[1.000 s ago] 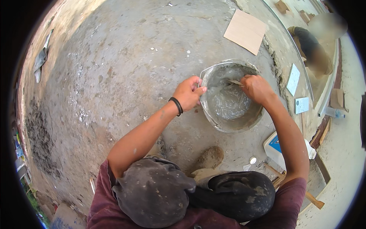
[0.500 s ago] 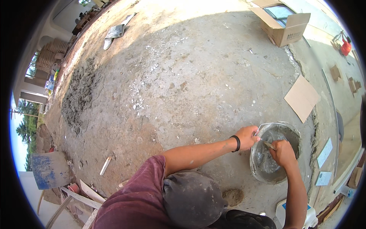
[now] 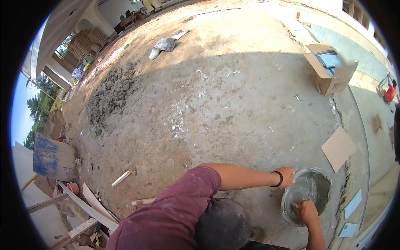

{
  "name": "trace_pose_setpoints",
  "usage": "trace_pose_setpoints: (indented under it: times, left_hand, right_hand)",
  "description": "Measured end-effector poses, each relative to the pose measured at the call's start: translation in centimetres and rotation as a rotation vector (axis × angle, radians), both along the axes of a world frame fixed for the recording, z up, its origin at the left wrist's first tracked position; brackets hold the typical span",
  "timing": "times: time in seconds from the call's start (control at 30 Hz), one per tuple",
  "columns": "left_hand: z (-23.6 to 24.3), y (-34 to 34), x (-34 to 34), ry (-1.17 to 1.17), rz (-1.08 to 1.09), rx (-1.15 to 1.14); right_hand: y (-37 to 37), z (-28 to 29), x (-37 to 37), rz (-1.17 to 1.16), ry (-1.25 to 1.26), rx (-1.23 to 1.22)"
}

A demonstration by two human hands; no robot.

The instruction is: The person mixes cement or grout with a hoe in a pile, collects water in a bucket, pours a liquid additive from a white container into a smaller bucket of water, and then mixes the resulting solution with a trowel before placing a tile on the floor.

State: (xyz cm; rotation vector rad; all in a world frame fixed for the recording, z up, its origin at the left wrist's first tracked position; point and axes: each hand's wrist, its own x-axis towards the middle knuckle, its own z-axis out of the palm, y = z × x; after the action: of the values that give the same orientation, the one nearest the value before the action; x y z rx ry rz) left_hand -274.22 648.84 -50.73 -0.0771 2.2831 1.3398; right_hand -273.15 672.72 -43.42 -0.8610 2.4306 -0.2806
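A round bucket (image 3: 286,204) with a mortar-smeared rim stands on the rough floor at the lower right, tilted slightly. Wet grey mix (image 3: 306,186) lies inside it. My left hand (image 3: 286,177), with a black band at the wrist, is closed on the bucket's rim at its upper left side. My right hand (image 3: 307,211) reaches in over the near part of the bucket, its fingers wrapped round a brownish, stick-like tool. Most of that tool is hidden by the hand and the mix. My dark, dusty knee (image 3: 223,225) is left of the bucket.
Right of the bucket lie a tan square tile (image 3: 338,149) and two pale blue tiles (image 3: 353,204). Farther back stands an open carton (image 3: 336,85) of blue tiles. A mortar heap (image 3: 110,96), a blue-stained tub (image 3: 54,158) and timber (image 3: 89,210) are at left. Someone in red (image 3: 390,92) is far right.
The view has shifted, so the bucket sits lower in the picture. My right hand has moved toward the bucket's near side; my left hand still holds the rim.
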Motion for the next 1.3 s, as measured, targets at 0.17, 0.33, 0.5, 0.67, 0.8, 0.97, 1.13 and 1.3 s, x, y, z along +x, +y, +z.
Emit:
trace_pose_setpoints:
  times: [0.17,0.33,0.5,0.67,0.8,0.97,1.13,1.3]
  left_hand:
    - [4.9,-0.4,-1.5,-0.059,-0.151,-0.196]
    - [4.2,-0.7,-2.0,-0.023,-0.210,-0.229]
    - [4.1,-0.9,-1.0,-0.065,-0.145,-0.149]
    - [2.2,-0.5,0.3,0.014,0.012,-0.079]
    - [1.7,-0.4,0.6,0.036,0.040,-0.062]
    - [2.5,-0.3,0.7,0.014,0.061,-0.022]
    - [3.3,0.2,0.8,-0.011,0.080,-0.026]
    - [2.1,0.2,0.5,-0.040,0.075,-0.013]
  right_hand:
    - [-1.4,0.1,-5.0,-0.037,0.211,0.017]
    - [5.2,-2.9,-6.3,-0.108,0.389,0.049]
    - [5.5,-2.1,-0.6,-0.002,0.173,0.173]
    - [-0.6,-1.2,-0.8,0.095,0.076,0.027]
    - [-1.6,-0.8,-5.6,-0.002,0.181,-0.044]
    - [3.9,-1.6,-6.2,-0.147,0.300,0.012]
    - [6.3,-1.7,-1.5,-0.086,0.147,0.138]
    - [0.3,-0.9,-1.3,0.039,0.020,0.040]
